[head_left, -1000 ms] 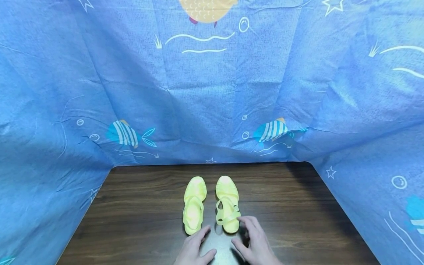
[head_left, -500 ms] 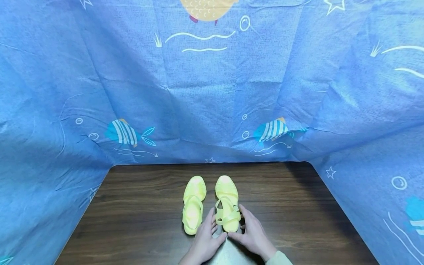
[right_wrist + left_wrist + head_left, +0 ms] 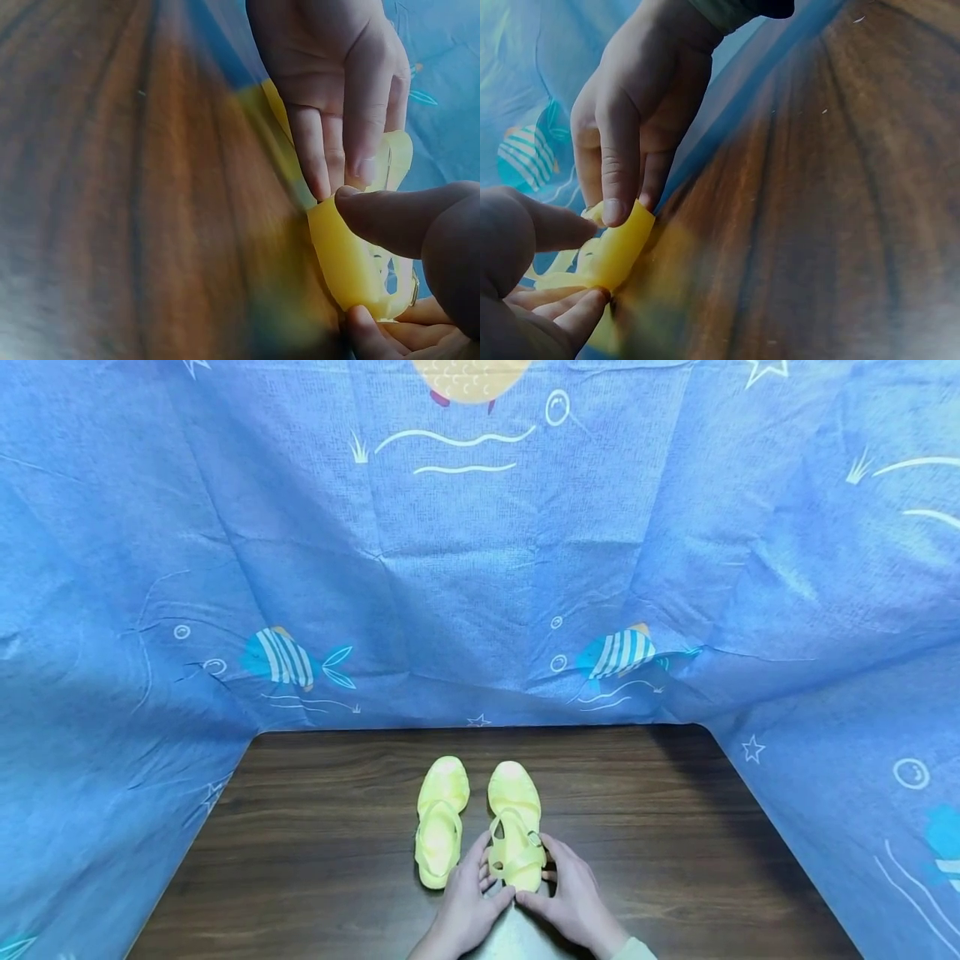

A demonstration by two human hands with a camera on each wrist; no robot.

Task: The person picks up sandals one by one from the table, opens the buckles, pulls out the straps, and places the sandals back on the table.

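Two pale yellow-green sandals lie side by side, toes pointing away from me. My left hand [image 3: 468,902] and right hand [image 3: 573,893] both grip the heel end of the right-hand sandal [image 3: 513,789]. Fingers lie along both of its sides, and the two thumbs almost meet behind the heel. In the left wrist view the yellow heel [image 3: 626,247] sits between both hands' fingers. A small metal buckle [image 3: 415,289] shows on its strap in the right wrist view. The left-hand sandal [image 3: 444,789] stands untouched, its heel close to my left hand.
The sandals rest on a dark wood-grain table [image 3: 322,843]. A blue cloth [image 3: 465,593] printed with fish and stars hangs behind the table and along both sides.
Both hands, loosely spread near the heels a second ago, have come forward and closed around the right-hand sandal's heel. That sandal has shifted slightly toward me; the other has stayed put.
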